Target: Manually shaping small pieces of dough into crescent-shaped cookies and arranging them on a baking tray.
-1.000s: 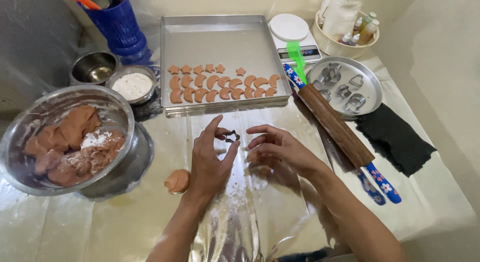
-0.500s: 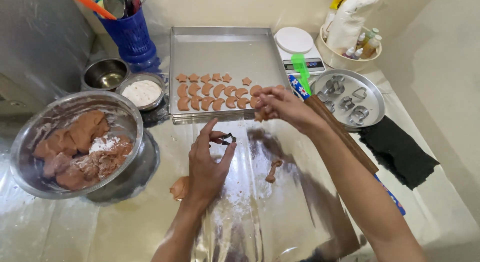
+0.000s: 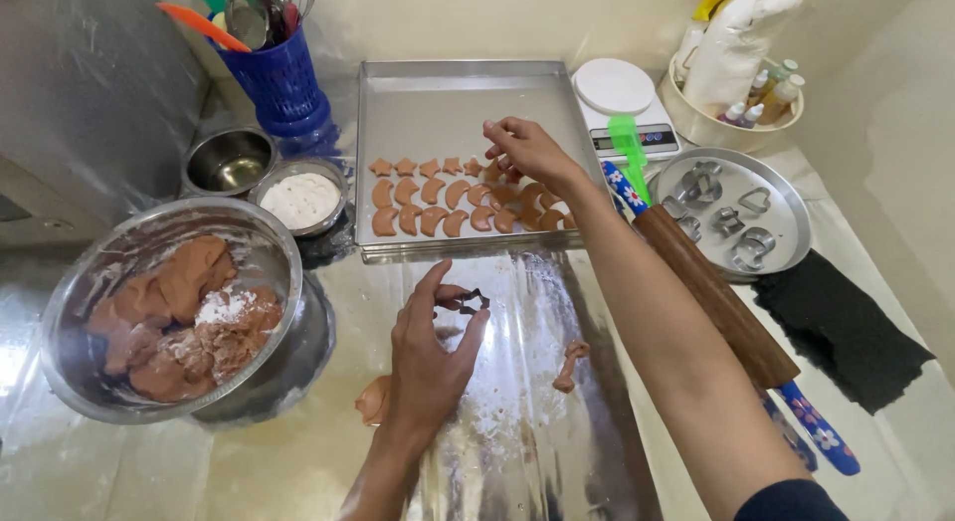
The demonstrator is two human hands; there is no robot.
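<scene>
**Over the baking tray: right hand at the dough rows**

Over the baking tray (image 3: 438, 103), the right hand (image 3: 527, 151) has its fingers pinched narrow at the end of the rows of cut dough shapes (image 3: 448, 205). On the foil-covered surface (image 3: 527, 441) below, the left hand (image 3: 430, 357) holds a small star-shaped cutter (image 3: 472, 301) between thumb and fingertips. A dough scrap (image 3: 570, 364) lies just right of it. A rolling pin (image 3: 718, 304) lies beside the right forearm.

- Small dark star-shaped cutter (image 3: 474, 301), pinched in the left hand (image 3: 430, 357) above the foil-covered bench's middle.
- Brown dough cut-out (image 3: 494, 169), at the right hand (image 3: 527, 151) fingertips, over the baking tray (image 3: 438, 103) rows' right end.
</scene>
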